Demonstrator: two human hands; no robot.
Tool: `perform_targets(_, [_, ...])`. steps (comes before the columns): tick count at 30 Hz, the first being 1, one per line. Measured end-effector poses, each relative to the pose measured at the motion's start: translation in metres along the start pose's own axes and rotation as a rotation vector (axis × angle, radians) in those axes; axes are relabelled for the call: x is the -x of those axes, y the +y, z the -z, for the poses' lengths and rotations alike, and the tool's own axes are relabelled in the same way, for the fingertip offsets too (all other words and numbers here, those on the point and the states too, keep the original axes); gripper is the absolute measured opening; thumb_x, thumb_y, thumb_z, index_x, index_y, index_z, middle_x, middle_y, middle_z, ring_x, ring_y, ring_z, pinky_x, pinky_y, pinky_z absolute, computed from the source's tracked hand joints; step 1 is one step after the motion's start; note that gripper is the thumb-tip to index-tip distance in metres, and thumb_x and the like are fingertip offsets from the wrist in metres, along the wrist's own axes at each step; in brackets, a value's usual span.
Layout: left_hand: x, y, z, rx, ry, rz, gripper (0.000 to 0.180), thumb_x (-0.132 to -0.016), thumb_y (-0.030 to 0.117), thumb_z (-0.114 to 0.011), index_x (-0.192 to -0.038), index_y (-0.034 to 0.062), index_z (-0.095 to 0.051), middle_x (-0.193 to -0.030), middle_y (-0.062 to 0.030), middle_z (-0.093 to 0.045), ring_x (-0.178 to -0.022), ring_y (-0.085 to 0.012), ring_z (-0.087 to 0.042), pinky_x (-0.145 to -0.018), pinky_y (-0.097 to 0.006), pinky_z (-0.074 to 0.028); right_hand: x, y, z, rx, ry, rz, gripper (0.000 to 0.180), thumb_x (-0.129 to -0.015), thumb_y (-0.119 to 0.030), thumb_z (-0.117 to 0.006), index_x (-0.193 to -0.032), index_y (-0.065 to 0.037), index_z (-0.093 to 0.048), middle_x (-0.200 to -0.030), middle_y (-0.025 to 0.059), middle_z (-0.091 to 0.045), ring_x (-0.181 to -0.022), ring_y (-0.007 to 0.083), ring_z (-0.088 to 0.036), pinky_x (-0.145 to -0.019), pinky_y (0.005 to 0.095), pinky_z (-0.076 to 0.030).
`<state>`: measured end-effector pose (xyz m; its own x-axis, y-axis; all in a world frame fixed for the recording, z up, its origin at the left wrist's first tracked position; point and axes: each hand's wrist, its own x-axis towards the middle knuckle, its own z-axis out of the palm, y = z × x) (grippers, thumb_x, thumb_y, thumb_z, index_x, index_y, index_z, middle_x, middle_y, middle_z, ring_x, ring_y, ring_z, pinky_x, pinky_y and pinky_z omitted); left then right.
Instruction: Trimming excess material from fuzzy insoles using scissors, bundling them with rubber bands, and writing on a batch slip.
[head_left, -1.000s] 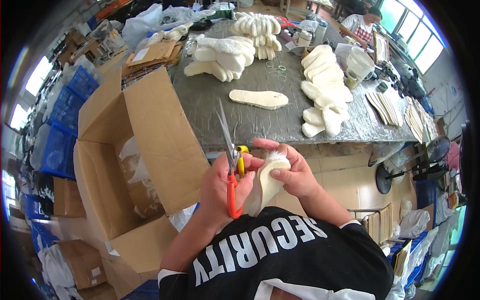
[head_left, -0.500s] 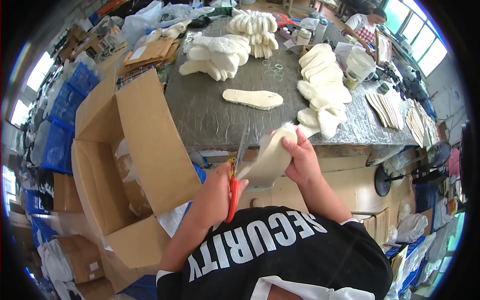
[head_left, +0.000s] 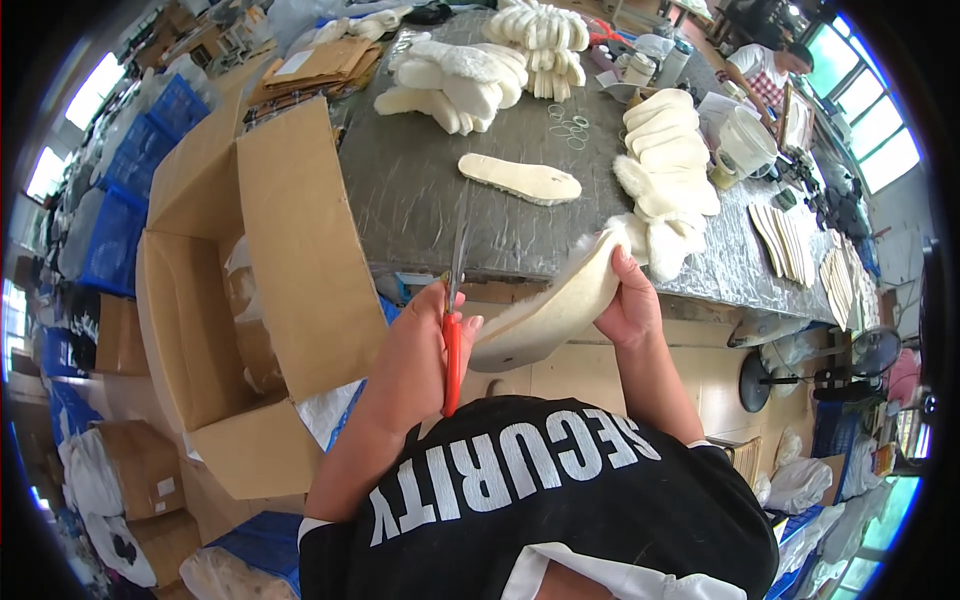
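- Left of the left hand, an open cardboard box (head_left: 290,255) is seen, its flap near the forearm; knocks are best avoided there.
- And here, by the left hand (head_left: 425,340), curled nearly closed, red-handled scissors (head_left: 453,350) are held, blades pointed up and away from the body: well aimed, and best kept so.
- Ahead, between the hands, a single insole (head_left: 520,180) is laid on the table (head_left: 400,195).
- Between the hands, a fleecy insole (head_left: 560,318) is held aslant, its lower end by the left fingers; whether it is touched there cannot be told. Bending should be kept gentle, fleece clear of the blades.
- By the right hand (head_left: 632,300), the upper end is pinched, thumb on the smooth face: a light, steady grip is called for.
- Just beyond that hand, more insoles (head_left: 665,185) are heaped.
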<state>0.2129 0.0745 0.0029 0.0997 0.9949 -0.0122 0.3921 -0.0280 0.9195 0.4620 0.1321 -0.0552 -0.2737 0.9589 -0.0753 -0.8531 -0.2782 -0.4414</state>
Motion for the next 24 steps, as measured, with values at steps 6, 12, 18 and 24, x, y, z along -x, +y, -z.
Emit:
perform_targets(6, [0.002,0.002,-0.005,-0.249,-0.05,-0.041,0.03,-0.086,0.011,-0.061,-0.11,-0.0002,-0.048,-0.096,-0.0134,-0.057,-0.079,-0.0177,-0.057,-0.075,-0.029,-0.048,0.002,0.009,-0.007,0.136,-0.009,0.08,0.021,-0.087,-0.008,-0.059,-0.107,-0.004,-0.057,-0.102,0.0088,-0.063,-0.091,0.0196,-0.062,-0.083,0.0351,-0.051])
perform_targets(12, [0.008,0.011,-0.02,-0.556,-0.153,-0.26,0.039,-0.086,0.017,-0.057,-0.109,-0.0126,-0.045,-0.103,-0.0263,-0.055,-0.101,-0.04,-0.053,-0.085,-0.043,-0.045,0.009,0.025,-0.028,0.296,-0.042,0.153,0.019,-0.086,-0.002,-0.058,-0.105,-0.004,-0.058,-0.097,0.0056,-0.065,-0.087,0.0141,-0.062,-0.078,0.0292,-0.051])
perform_targets(18, [0.011,0.014,-0.024,-0.632,-0.147,-0.256,0.028,-0.078,0.011,-0.059,-0.097,-0.0069,-0.047,-0.095,-0.0228,-0.054,-0.09,-0.0367,-0.053,-0.08,-0.041,-0.046,0.015,0.028,-0.036,0.364,-0.062,0.178,0.019,-0.086,0.0,-0.058,-0.104,-0.004,-0.058,-0.096,0.0054,-0.065,-0.087,0.013,-0.062,-0.079,0.0281,-0.05])
perform_targets(24, [0.016,0.013,-0.025,-0.624,-0.158,-0.237,0.019,-0.079,0.007,-0.054,-0.092,-0.0053,-0.047,-0.089,-0.0221,-0.056,-0.085,-0.0365,-0.056,-0.074,-0.041,-0.048,0.017,0.028,-0.029,0.421,-0.125,0.177,0.023,-0.084,-0.002,-0.061,-0.106,-0.002,-0.057,-0.098,0.0081,-0.063,-0.088,0.0169,-0.062,-0.08,0.0313,-0.05])
